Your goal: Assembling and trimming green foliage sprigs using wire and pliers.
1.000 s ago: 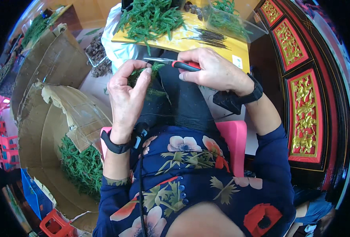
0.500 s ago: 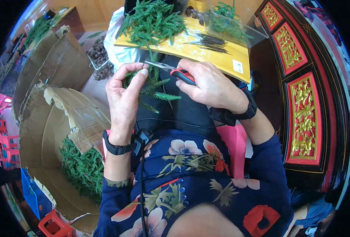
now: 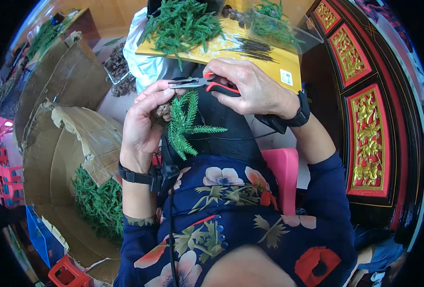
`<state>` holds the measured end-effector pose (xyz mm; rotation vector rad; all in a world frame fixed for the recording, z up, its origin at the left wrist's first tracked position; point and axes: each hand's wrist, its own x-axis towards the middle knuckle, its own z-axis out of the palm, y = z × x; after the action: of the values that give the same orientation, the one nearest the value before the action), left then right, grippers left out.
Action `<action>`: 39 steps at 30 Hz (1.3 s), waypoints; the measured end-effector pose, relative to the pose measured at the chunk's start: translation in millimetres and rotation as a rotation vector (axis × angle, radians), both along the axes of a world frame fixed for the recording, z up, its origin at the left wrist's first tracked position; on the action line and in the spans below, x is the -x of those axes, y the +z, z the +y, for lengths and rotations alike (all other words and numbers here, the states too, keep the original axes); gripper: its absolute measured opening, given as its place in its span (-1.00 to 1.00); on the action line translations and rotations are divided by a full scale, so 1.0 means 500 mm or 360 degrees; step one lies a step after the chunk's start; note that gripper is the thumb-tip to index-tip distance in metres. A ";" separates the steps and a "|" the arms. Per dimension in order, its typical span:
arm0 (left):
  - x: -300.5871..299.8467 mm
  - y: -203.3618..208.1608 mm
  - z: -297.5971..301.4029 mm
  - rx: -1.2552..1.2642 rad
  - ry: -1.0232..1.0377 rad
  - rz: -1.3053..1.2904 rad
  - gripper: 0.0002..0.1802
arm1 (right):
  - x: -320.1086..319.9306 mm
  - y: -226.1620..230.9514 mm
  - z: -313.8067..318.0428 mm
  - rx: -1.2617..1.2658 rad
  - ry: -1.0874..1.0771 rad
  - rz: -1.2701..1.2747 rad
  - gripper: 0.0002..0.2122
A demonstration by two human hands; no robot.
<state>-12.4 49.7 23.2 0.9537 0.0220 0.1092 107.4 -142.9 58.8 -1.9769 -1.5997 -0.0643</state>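
The left hand (image 3: 142,126) pinches a green sprig (image 3: 185,125) whose stem it hides, the right hand (image 3: 252,88) gripping red-handled pliers (image 3: 202,84) just above, below a yellow board (image 3: 269,60).

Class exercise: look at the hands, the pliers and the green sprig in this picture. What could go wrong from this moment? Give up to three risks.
1. The pliers in the right hand point at the left hand; a slip could pinch the fingertips.
2. The green sprig is held only at its top, so it might drop into the lap.
3. The yellow board seems to rest on the knees; jostling may spill its green sprigs.
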 end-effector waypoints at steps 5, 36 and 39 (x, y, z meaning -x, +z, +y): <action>0.000 0.000 -0.005 0.0049 -0.0044 -0.0014 -0.88 | -0.001 0.006 -0.002 0.0007 0.0055 -0.0026 -0.75; -0.005 -0.009 -0.020 -0.0718 0.0829 -0.0176 -0.86 | 0.066 0.004 0.024 0.0327 -0.0429 0.0396 -0.71; -0.005 -0.009 -0.018 -0.0728 0.0831 -0.0171 -0.86 | 0.061 -0.002 0.026 0.0304 -0.0421 0.0357 -0.71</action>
<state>-9.7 40.8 18.5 1.3807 0.1520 0.6699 76.8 -129.9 57.9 -2.2438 -1.2352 0.2078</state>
